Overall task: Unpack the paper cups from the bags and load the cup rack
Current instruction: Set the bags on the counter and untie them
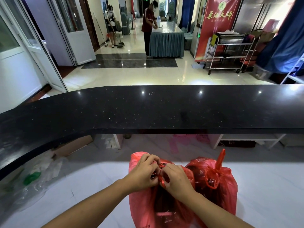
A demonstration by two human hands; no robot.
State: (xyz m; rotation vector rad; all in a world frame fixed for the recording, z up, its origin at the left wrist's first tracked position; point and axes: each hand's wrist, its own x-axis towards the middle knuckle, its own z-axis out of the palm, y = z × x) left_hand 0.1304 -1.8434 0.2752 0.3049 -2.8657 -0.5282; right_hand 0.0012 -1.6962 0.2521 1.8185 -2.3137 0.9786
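Red film of the near bag looked thin, slippery and easily torn, best worked at its knot. The left hand and right hand both pinched that knot.

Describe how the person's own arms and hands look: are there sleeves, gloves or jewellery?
The left hand and the right hand are bare, with no gloves, and no ring shows on the fingers in view. The left forearm and the right forearm are uncovered as far as the picture's edge, so no sleeve shows. Neither wrist carries a watch or bracelet.
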